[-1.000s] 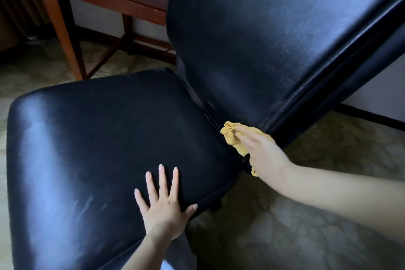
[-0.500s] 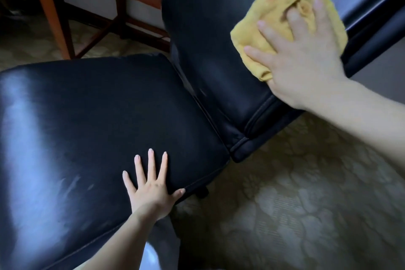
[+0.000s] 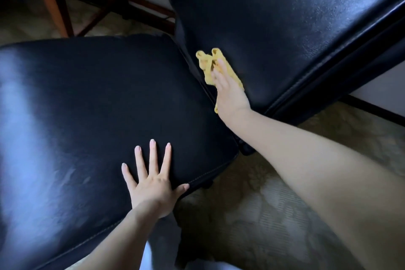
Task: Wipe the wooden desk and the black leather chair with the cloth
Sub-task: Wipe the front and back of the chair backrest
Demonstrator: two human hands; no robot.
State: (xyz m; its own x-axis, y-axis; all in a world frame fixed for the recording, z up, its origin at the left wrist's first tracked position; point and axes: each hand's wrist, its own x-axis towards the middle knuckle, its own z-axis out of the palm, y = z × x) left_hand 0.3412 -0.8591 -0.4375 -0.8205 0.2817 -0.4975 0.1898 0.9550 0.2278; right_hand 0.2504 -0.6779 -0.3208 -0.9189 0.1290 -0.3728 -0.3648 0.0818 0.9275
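Observation:
The black leather chair fills most of the view, its seat [image 3: 87, 98] at left and its backrest [image 3: 274, 24] rising at upper right. A yellow cloth [image 3: 207, 61] lies bunched against the lower backrest, close to the crease where it meets the seat. My right hand [image 3: 228, 92] presses the cloth onto the leather with straight fingers. My left hand [image 3: 153, 184] rests flat on the seat's near right corner, fingers spread. Only the legs and lower rails of the wooden desk [image 3: 54, 6] show, at the top left behind the chair.
Patterned beige carpet [image 3: 263, 215] covers the floor at right and below. A white wall with a dark baseboard [image 3: 377, 107] runs behind the chair at right. The desk's dark cross rails [image 3: 105, 4] stand close behind the seat.
My right hand has swept the cloth down the backrest from its upper part to the crease by the seat. My left hand stays flat on the seat.

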